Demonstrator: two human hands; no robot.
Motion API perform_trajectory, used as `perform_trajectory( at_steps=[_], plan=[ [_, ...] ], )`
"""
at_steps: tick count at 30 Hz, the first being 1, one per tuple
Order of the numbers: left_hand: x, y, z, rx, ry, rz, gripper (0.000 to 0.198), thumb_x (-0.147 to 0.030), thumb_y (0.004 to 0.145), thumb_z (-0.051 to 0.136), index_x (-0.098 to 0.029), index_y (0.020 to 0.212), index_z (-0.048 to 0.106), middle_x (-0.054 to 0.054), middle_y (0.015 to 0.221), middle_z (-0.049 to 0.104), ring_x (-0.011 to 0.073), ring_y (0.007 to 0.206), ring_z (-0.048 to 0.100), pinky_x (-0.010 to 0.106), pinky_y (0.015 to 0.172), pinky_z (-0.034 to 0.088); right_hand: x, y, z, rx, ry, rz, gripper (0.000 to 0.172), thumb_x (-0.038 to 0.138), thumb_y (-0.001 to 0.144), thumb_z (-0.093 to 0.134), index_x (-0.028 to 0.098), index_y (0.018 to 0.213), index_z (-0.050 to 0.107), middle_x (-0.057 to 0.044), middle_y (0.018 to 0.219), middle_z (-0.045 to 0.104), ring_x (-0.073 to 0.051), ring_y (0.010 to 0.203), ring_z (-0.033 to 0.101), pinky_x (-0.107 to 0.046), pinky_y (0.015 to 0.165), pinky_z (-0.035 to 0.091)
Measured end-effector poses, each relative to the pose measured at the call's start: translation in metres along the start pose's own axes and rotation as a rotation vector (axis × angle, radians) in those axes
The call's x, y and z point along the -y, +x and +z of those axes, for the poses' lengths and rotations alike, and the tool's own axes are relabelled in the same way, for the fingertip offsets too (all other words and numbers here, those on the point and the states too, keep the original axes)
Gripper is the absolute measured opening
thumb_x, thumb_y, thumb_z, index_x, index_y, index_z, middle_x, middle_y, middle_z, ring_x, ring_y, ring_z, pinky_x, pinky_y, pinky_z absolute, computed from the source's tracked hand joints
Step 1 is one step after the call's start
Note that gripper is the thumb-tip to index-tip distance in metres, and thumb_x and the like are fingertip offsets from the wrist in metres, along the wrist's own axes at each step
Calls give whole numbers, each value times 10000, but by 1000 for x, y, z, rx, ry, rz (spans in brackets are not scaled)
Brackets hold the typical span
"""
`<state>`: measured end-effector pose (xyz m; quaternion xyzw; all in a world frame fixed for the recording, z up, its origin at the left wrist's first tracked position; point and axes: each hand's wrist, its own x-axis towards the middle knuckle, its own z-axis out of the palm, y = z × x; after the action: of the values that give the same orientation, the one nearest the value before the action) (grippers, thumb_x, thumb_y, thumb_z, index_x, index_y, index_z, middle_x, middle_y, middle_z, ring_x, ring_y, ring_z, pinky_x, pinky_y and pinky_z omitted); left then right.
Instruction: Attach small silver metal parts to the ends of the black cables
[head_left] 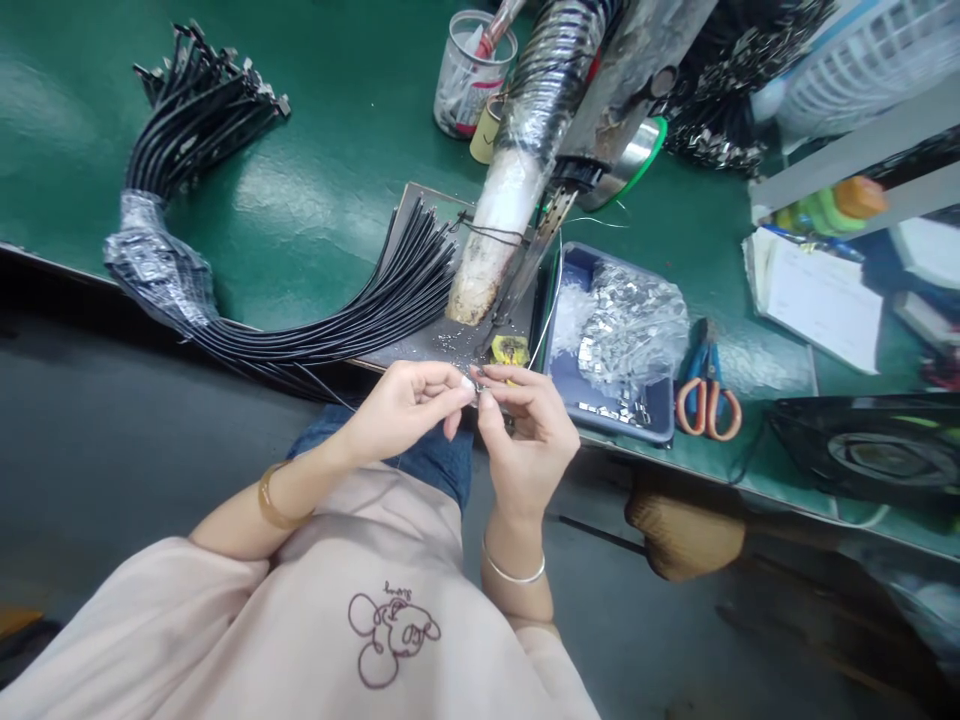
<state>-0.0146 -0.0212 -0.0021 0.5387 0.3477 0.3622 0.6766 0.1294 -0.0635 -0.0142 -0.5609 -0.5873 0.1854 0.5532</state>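
My left hand (412, 408) is closed in a pinch, with a thin black cable (324, 386) running from the bundle to behind it. Fingertip to fingertip with it, my right hand (531, 418) also pinches. A small, shiny piece shows between the fingertips, too tiny to name. Just beyond the hands, the loose ends of a black cable bundle (330, 335) fan out on a dark board (405, 345). Over that board hangs a white-wrapped duct (491, 235), and beside it a soldering wire strand (550, 315) slants down toward my right hand.
Right of the board stands a blue tray (660, 425) holding a plastic bag (634, 320) of small metal parts. Orange-handled pliers (709, 385) lie beside it. Farther off are a clear cup (472, 80), papers (817, 300) and a black fan-like device (870, 450). The green table's (322, 170) front edge runs near my hands.
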Motion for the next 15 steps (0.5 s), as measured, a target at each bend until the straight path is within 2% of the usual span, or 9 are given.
perform_trajectory(
  at_steps=[4, 9, 12, 15],
  plan=[
    [0, 1, -5, -5, -130, -61, 232, -337, 849, 704, -147, 751, 613, -34, 511, 579, 62, 451, 465, 187, 484, 381, -3, 0, 1, -12, -25, -30, 72, 169, 887, 696, 237, 888, 719, -17, 970, 743, -181, 894, 753, -364, 811, 642],
    [-1, 2, -5, -61, -147, -78, 213, -317, 782, 757, -148, 825, 635, -43, 509, 577, 71, 458, 483, 193, 497, 382, -6, 4, -3, -166, -18, -66, 128, 171, 974, 575, 237, 976, 685, -23, 989, 750, -168, 922, 753, -355, 823, 645],
    [-2, 5, -4, -77, -131, -59, 208, -315, 759, 768, -148, 775, 644, -80, 487, 462, 49, 436, 371, 192, 468, 304, -4, 4, -6, -168, -110, -204, 128, 145, 949, 612, 246, 992, 676, -23, 983, 762, -174, 886, 763, -346, 780, 651],
    [-3, 7, -5, -94, -119, -45, 202, -315, 750, 765, -146, 735, 654, -78, 509, 412, 49, 462, 319, 203, 468, 258, -3, 3, -6, -95, -213, -383, 204, 101, 879, 698, 269, 995, 683, -4, 959, 782, -168, 849, 763, -321, 762, 639]
  ],
)
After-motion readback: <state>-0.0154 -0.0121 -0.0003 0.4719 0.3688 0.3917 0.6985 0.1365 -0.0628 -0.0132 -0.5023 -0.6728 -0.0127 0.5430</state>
